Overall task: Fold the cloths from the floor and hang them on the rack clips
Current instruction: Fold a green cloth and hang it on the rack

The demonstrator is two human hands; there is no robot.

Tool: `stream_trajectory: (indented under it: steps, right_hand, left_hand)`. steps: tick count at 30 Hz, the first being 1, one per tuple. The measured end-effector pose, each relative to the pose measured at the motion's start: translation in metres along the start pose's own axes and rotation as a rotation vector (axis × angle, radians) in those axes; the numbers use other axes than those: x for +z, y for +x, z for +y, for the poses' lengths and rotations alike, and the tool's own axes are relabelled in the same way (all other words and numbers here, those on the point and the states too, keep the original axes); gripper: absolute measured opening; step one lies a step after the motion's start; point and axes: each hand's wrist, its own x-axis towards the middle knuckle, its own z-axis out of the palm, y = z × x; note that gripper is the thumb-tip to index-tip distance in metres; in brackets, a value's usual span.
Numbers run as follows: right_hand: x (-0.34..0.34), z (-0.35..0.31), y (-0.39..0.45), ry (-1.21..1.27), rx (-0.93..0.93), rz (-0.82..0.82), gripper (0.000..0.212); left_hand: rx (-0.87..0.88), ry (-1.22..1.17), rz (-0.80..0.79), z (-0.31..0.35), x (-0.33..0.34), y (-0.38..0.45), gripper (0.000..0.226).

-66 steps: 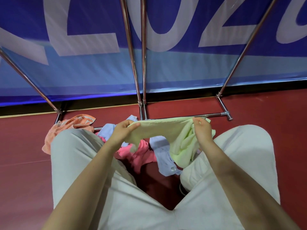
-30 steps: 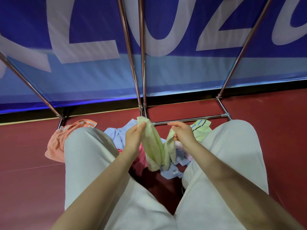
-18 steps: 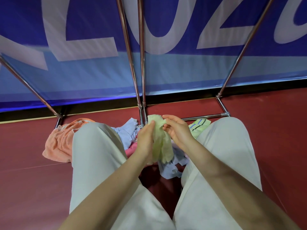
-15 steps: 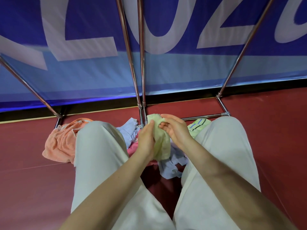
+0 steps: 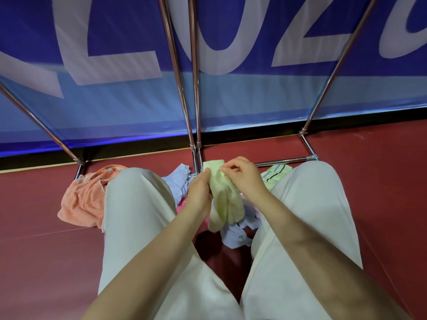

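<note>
red floor (image 5: 381, 181) (blue banner (image 5: 115, 107) behind) holds scattered cloths (image 5: 85, 199).

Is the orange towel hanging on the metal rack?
No, the orange towel lies crumpled on the red floor beside the person's knee.

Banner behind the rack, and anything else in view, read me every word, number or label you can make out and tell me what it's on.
"L", "0", "Z": large pale characters on the blue banner, tops cut off by the frame, so the reading is uncertain; partial characters at both edges cannot be read.
Orange cloth: a pale band with marks, too small to read.
Striped cloth: only stripes, no text.
</note>
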Motion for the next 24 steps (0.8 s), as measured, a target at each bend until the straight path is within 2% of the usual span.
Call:
stream_trajectory:
  steps: [4,9,15,18,21,24]
  right_hand:
    - [0.000,0.007,-0.001,-0.080,-0.108,0.021,0.004]
    - [-0.008,0.000,-0.005,0.039,0.014,-0.030,0.013]
    - [-0.013,-0.004,-0.011,0.010,0.050,-0.041,0.017]
    - [-0.015,-0.013,-0.015,0.161,0.083,-0.039,0.014]
    - [-0.016,-0.023,-0.020,0.414,0.123,-0.084,0.008]
    - [-0.013,-0.027,-0.020,0.539,0.169,-0.107,0.006]
  left_hand:
    - [-0.042,-0.031,-0.005,0.000,-0.004,-0.003,0.021]
    - [-0.015,-0.092,0.035,0.004,-0.013,-0.003,0.023]
    - [0.015,-0.091,0.064,0.008,-0.020,-0.007,0.026]
    - [-0.012,-0.075,0.075,0.009,-0.017,-0.013,0.030]
    - [-0.045,-0.093,0.016,0.009,-0.011,-0.017,0.037]
    - [-0.048,-0.127,-0.093,0.010,-0.002,-0.021,0.034]
